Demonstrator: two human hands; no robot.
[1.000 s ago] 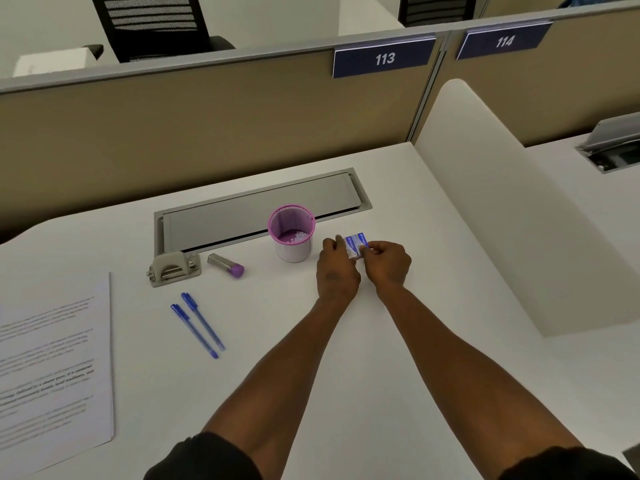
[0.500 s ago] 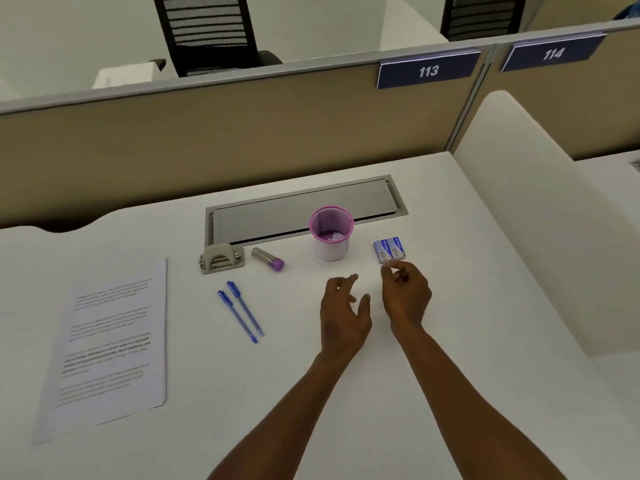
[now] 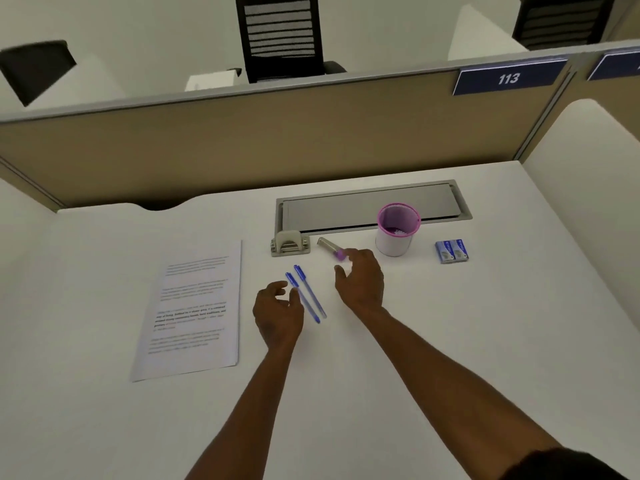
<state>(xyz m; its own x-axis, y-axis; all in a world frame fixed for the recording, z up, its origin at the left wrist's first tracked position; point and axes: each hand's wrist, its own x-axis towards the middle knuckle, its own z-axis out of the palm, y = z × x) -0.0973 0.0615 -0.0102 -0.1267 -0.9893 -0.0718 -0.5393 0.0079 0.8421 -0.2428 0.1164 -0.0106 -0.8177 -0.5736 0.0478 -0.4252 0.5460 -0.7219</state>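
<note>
left hand [image 3: 278, 313]: palm down, fingers loosely curled, holding nothing; the thumb side overlaps the nearer of the two pens, contact cannot be told.
right hand [image 3: 362, 284]: palm down, fingers spread and slightly bent, holding nothing; the forefinger tip is at the purple cap of the tube, contact not clear.
tube [image 3: 329, 248]: short cylinder, dull grey body, rounded purple cap, lying on its side aslant on the table, just beyond the right hand and between the hole punch and the cup.
pens [image 3: 310, 292]: two slim blue sticks with darker caps, lying side by side and parallel, aslant between the hands.
hole punch [image 3: 289, 242]: squat, pale grey, domed lever on a flat base, just left of the tube.
cup [image 3: 394, 242]: upright white cylinder, glossy pink rim and lining, small pale bits at the bottom.
small box [image 3: 451, 251]: flat blue and white carton, well right of the cup.
paper [image 3: 194, 313]: thin stack of white printed sheets, left of the left hand.
cable hatch [image 3: 346, 213]: long matt grey metal lid set flush in the top.
table [image 3: 415, 341]: smooth white surface with a rounded cut-out at its far edge.
</note>
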